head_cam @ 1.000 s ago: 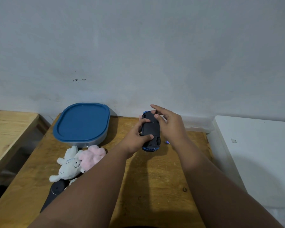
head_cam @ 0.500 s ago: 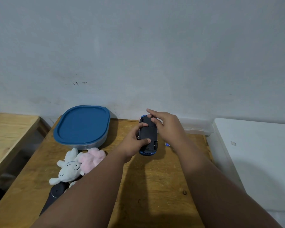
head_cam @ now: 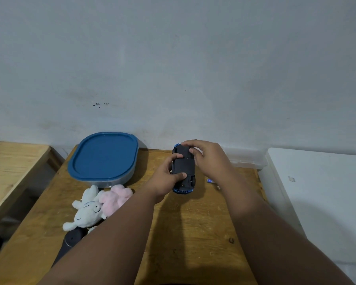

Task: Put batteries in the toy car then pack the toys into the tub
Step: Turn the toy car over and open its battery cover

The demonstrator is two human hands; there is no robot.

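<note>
A blue toy car (head_cam: 183,169) is held upside down above the wooden table (head_cam: 193,223), its black underside facing me. My left hand (head_cam: 166,177) grips its left side, thumb across the underside. My right hand (head_cam: 209,159) holds the far end, fingertips pressing on the underside. A small battery (head_cam: 210,180) lies on the table just right of the car. The tub (head_cam: 103,157), closed with a blue lid, stands at the back left. A white plush (head_cam: 86,210) and a pink plush (head_cam: 116,197) lie in front of the tub.
A dark cylindrical object (head_cam: 70,242) lies by the white plush, partly hidden under my left forearm. A clear plastic box (head_cam: 245,159) sits against the wall at the back right. A white surface (head_cam: 321,202) adjoins the table's right side, a wooden bench (head_cam: 12,167) its left.
Both hands have kept the car in nearly the same spot. My right fingers have curled down from outstretched onto the car's far end.
</note>
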